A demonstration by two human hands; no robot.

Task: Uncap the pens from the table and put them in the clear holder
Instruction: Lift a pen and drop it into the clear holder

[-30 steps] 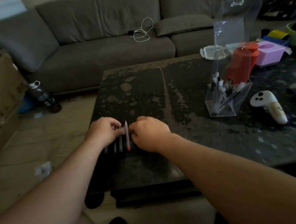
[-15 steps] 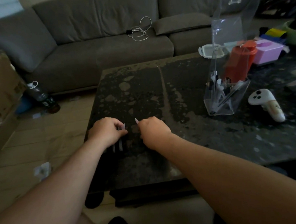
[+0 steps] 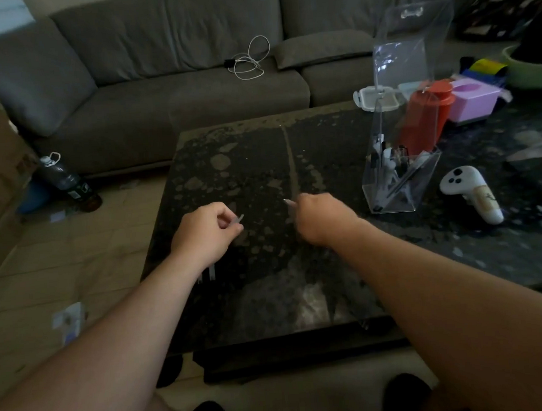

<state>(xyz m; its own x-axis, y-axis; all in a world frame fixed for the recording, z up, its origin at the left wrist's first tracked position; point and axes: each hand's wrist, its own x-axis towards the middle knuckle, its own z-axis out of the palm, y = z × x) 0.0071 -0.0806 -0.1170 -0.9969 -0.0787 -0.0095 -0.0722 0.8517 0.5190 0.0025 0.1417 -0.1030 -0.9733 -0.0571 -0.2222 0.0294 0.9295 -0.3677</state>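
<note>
1. Your right hand (image 3: 320, 216) pinches the pen (image 3: 288, 201), tip pointing up-left.
2. Your left hand (image 3: 206, 235) pinches its cap (image 3: 238, 219), well apart.
3. The holder (image 3: 401, 177) stands to the right, nearer your right hand.
4. 2 pens (image 3: 211, 272) wait under your left wrist.

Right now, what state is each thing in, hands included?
Left hand: pinching the cap.
Right hand: gripping the pen, tip bare.
Holder: upright, open, pens inside.
Spare pens: flat on the table under the left wrist.
Controller: lying on the table.
</note>
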